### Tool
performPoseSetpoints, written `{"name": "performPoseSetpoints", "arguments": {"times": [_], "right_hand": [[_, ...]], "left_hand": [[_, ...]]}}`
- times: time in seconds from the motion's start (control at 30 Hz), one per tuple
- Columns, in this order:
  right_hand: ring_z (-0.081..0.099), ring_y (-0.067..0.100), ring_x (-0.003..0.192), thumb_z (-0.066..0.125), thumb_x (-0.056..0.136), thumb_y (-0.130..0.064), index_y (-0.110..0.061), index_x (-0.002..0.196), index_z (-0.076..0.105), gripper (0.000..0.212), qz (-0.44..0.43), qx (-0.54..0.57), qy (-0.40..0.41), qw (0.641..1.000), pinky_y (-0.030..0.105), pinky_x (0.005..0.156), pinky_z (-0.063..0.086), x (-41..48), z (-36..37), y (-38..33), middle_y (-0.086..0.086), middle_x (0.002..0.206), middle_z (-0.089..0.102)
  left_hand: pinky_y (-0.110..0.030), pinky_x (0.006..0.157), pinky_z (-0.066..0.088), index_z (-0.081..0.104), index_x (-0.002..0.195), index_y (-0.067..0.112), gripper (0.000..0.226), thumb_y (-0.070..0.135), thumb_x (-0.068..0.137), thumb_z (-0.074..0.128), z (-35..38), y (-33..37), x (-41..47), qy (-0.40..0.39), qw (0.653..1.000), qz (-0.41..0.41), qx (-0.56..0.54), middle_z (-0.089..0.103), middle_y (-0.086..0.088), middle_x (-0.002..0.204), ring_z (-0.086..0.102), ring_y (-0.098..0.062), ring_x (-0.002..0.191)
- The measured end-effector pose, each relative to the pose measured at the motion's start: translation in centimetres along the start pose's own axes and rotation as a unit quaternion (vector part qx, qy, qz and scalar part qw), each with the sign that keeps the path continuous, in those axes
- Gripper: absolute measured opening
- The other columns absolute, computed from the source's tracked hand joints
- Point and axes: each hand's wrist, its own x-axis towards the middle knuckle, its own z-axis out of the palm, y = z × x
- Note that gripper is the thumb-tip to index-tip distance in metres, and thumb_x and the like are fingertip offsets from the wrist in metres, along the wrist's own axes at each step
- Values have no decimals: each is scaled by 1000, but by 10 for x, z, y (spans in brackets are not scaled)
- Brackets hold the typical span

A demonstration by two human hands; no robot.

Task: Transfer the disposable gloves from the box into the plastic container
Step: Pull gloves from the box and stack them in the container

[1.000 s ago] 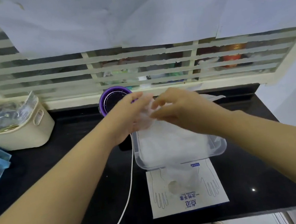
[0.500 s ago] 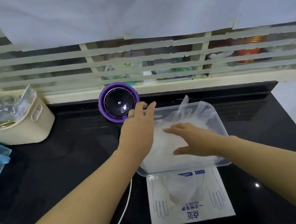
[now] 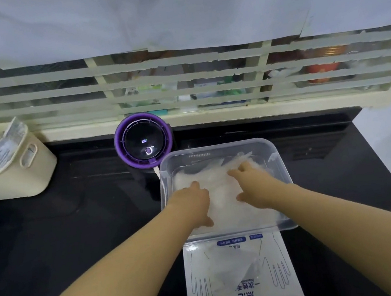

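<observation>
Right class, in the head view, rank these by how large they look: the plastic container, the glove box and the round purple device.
1. plastic container
2. glove box, a close second; it lies nearer the camera, so this placing is unsure
3. round purple device, clearly smallest

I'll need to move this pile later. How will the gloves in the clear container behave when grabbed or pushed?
Probably floppy: the gloves lie as a thin, crumpled translucent heap in the plastic container, so they should drape when lifted. Likely light and puffy, since the left hand and right hand press down on them. Loose sheets may slide apart.
</observation>
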Motion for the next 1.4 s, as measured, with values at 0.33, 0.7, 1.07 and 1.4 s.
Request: {"name": "performPoseSetpoints", "arguments": {"times": [0.33, 0.7, 1.07, 1.4], "right_hand": [[27, 35, 136, 66, 86, -18, -14, 150, -8, 98, 34, -47, -96, 994, 41, 107, 36, 15, 16, 1, 18, 153, 3], [15, 35, 141, 73, 81, -27, -11, 148, -16, 113, 40, -89, -145, 985, 40, 111, 30, 10, 11, -8, 16, 155, -7], [47, 19, 127, 55, 95, -22, -18, 139, 45, 46, -27, -26, -52, 998, 30, 105, 36, -62, -59, -10, 1, 141, 48], [57, -2, 89, 62, 91, -25, -23, 120, 64, 29, -97, 40, -82, 991, 3, 68, 40, -119, -55, -37, -11, 115, 66]], "left_hand": [[-32, 81, 40, 31, 139, 6, 69, 39, 89, 65, 0, 4, 19, 7, 997, -55, 46, 42, -11, 134, 50, -27, 118], [-31, 73, 34, 28, 142, 3, 61, 21, 92, 58, 11, 9, 24, 29, 985, -83, 151, 43, -11, 135, 49, -24, 120], [-31, 83, 43, 54, 126, 8, 37, 28, 95, 58, -5, 7, 5, -20, 993, -5, 114, 57, -5, 115, 58, -24, 110], [-15, 83, 43, 64, 119, 24, 24, 20, 97, 55, -32, -31, -60, 110, 956, 61, -266, 62, 13, 108, 59, -3, 92]]}}
